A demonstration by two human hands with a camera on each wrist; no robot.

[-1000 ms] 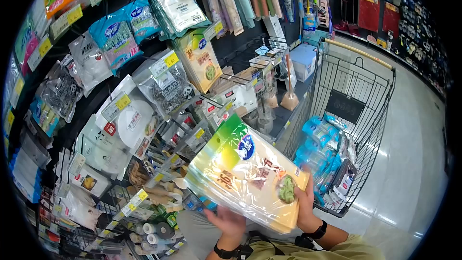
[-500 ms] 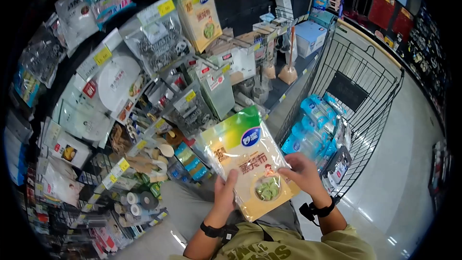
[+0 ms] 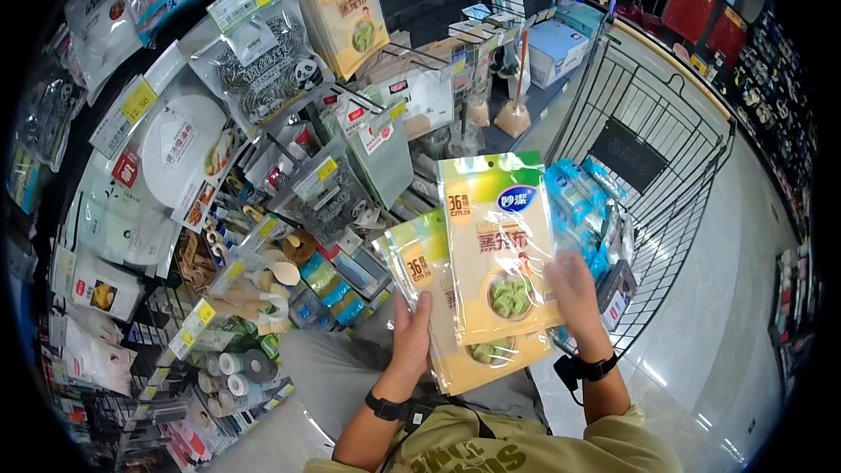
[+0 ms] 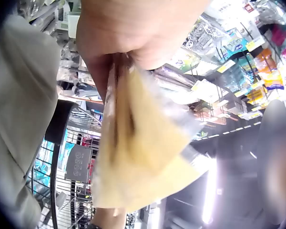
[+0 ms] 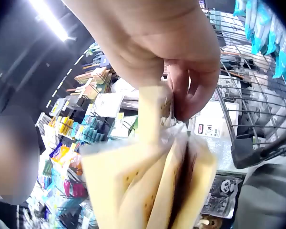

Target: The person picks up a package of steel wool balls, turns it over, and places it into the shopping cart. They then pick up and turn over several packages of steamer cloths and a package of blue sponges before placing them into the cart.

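**At a Store Shelf, Two Overlapping Packs (image 3: 499, 254) Are Held Fanned Between Both Hands**

At the centre of the aisle scene, yellow-and-green packs are gripped on two sides. The lower pack (image 3: 442, 342) is held at its left edge by the left hand (image 3: 410, 337), with the thumb laid on its front. The upper pack (image 3: 526, 320) is pinched near its right edge by the right hand (image 3: 578, 293), blurred from above but seen closed on plastic in the right wrist view. Several layers are shown in both wrist views; their exact number cannot be told.

Both packs have been brought clear of the shelving and partly spread apart, though an overlap is left between them. Neither has been set down. Blue packages (image 3: 569, 197) have been placed at one o'clock, inside a black wire cart (image 3: 626, 155) that reaches toward two o'clock; its near mesh is judged the closest barrier on that side.

Matching packs (image 3: 346, 17) are hung at eleven o'clock, above a panda-printed bag (image 3: 258, 79). A wooden spoon (image 3: 282, 273) is displayed at nine o'clock and rolls (image 3: 236, 384) are stocked at eight. Toward twelve, a bundled brush-like item (image 3: 513, 118) is stood beneath a blue-and-white box (image 3: 556, 57). Red boards (image 3: 688, 10) are mounted far off at one.
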